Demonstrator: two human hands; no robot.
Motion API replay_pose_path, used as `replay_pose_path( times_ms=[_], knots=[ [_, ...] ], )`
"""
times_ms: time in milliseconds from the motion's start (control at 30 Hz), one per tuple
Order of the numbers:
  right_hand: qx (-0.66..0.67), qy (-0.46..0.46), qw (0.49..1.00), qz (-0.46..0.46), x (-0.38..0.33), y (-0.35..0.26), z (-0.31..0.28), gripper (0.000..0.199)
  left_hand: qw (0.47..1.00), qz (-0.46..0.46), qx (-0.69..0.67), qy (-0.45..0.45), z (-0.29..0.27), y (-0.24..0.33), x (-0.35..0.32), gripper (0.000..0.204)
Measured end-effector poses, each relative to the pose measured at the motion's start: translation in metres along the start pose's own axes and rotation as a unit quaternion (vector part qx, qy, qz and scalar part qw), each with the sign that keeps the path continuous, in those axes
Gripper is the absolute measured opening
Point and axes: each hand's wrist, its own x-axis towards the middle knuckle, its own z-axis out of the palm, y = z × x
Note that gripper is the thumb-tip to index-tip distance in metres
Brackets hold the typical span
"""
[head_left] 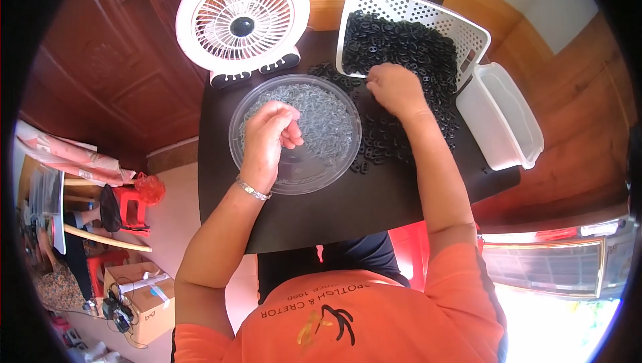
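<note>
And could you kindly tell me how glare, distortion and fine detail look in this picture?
Head view: glare whites out the lower right beside the orange shirt; head view: fisheye bends the wooden wall panel; head view: clear plastic pieces blend together in the round tray.

Black pieces (401, 43), white basket (413, 3)

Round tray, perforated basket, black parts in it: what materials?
Round tray: likely clear plastic, glossy; the dark tabletop shows through.
Perforated basket: looks like white moulded plastic, smooth; regular round holes in its walls.
Black parts: probably plastic, but rubber or coated metal possible; uniformly dark with slight sheen, too small to settle.
</note>
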Motion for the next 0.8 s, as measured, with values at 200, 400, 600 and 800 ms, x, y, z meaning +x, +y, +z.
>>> replay_pose_path(
  times_ms=[200,400,600,800],
  knots=[
    [0.052,-0.039,0.996,-0.069,-0.004,-0.003,0.009,0.014,1.0,0.001,0.007,-0.019,0.002,-0.002,0.002,0.022],
    [-0.031,-0.055,0.996,-0.058,0.005,-0.006,0.022,0.013,1.0,-0.004,0.01,-0.012,0.002,0.0,0.003,0.02],
    [0.172,-0.015,0.984,-0.032,0.004,-0.02,0.02,0.016,0.999,-0.025,0.022,-0.023,-0.002,-0.006,0.004,0.018],
    [0.56,-0.172,0.81,0.021,-0.011,-0.08,-0.002,0.016,0.997,-0.009,0.028,-0.069,0.008,-0.008,0.001,0.017]
  ],
)
